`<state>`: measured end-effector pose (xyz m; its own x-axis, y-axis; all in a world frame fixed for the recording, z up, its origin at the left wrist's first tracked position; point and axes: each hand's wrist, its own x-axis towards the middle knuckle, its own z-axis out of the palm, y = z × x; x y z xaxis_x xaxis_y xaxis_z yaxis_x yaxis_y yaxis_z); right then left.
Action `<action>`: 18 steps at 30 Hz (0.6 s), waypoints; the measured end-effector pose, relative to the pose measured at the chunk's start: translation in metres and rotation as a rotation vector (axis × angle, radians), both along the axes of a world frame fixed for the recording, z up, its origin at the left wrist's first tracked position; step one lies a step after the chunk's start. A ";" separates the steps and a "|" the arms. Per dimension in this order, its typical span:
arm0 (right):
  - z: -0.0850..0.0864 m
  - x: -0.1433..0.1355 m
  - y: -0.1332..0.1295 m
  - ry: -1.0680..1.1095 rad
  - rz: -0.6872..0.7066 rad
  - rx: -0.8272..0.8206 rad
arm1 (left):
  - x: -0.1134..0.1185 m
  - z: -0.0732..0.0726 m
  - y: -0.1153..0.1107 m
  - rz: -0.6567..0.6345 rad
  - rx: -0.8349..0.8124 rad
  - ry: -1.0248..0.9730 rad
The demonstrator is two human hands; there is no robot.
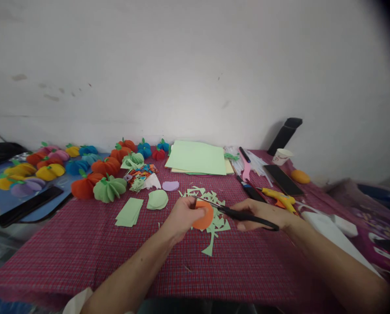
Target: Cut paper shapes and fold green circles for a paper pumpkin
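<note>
Left hand (183, 214) pinches orange paper disc (203, 216), center of frame; right hand (263, 210) grips scissors (239, 214), blades along disc's upper edge. Room to move: plaid tablecloth (234, 270) from below hands to near edge, lower center. Scraps (209, 250) crowd behind and beneath disc. Counts: one disc, one scissors, one lilac piece (170, 186) center, one yellow glue gun (280, 195) and one cup (282, 156) right; scraps overlap, can't count.

Soft light is brightest on the wall (195, 104), upper-right corner black.
</note>
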<state>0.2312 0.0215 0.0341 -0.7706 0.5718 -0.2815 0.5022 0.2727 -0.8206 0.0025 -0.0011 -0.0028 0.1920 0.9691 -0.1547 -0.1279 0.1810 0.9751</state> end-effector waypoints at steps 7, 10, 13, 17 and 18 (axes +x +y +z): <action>0.008 0.001 0.005 -0.031 0.026 0.029 | 0.000 0.002 -0.001 -0.019 -0.017 -0.013; 0.013 0.002 0.007 -0.046 0.034 0.043 | 0.001 0.004 -0.002 -0.029 -0.015 -0.033; 0.015 0.004 0.010 -0.065 0.028 0.045 | 0.002 0.006 -0.003 -0.035 -0.003 -0.037; 0.016 0.009 0.016 -0.084 0.027 0.045 | 0.003 0.008 -0.004 -0.048 -0.012 -0.027; 0.016 0.010 0.017 -0.086 0.034 0.042 | 0.003 0.009 -0.004 -0.049 -0.019 -0.024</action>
<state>0.2410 0.0388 0.0506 -0.7636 0.5586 -0.3238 0.5602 0.3239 -0.7624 0.0051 -0.0053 0.0059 0.2434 0.9553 -0.1679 -0.1413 0.2062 0.9682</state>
